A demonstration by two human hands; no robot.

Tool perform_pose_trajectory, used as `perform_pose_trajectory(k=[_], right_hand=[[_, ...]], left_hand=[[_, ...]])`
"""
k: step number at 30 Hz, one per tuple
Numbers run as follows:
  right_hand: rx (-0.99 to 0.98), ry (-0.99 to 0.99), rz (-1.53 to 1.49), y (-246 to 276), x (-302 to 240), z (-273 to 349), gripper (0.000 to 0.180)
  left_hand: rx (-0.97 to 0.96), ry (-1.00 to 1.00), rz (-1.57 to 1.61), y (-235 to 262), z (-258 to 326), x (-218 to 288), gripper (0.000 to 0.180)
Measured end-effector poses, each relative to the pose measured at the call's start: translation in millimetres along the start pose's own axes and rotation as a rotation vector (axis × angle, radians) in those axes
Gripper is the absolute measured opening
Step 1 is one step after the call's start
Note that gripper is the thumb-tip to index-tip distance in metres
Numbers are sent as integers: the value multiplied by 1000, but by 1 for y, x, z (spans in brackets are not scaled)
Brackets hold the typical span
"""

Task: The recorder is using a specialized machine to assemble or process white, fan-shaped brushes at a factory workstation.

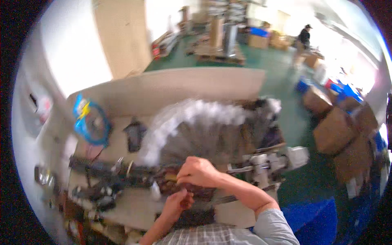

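Note:
My right hand point(199, 171) is closed, fingers bent down, over a dark reddish-brown area point(164, 187) of the bench. A small yellowish piece point(170, 178) shows by its fingertips; whether they grip it is unclear. Just below and nearer me, my left hand point(179, 201) is also closed, its fingers curled up toward the right one. What it pinches is too blurred to make out. A small white bottle-like thing point(155, 191) stands left of both hands. Beyond them, a wide fan of clear-looking, white-ended bundles point(200, 134) covers the middle of the bench.
Dark tools or fixtures point(106, 192) crowd the bench's left. Behind them are a blue coil point(92, 122) and a dark container point(134, 134). A metal device point(261, 165) sits right. Cardboard boxes point(335, 130) and a blue bin point(312, 220) stand rightward; a person point(303, 43) is far off.

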State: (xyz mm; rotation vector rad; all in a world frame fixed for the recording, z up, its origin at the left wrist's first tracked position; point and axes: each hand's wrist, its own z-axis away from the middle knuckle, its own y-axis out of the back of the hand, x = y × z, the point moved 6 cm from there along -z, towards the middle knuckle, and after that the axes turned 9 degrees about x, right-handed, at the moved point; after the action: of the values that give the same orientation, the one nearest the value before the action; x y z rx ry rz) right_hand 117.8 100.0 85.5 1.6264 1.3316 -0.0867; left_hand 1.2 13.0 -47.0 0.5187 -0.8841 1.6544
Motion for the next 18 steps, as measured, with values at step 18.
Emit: perform_pose_trajectory(k=[18], right_hand=[[40, -62, 212, -66, -1, -35, 10]], left_hand=[[431, -405, 493, 72, 35, 85, 47]])
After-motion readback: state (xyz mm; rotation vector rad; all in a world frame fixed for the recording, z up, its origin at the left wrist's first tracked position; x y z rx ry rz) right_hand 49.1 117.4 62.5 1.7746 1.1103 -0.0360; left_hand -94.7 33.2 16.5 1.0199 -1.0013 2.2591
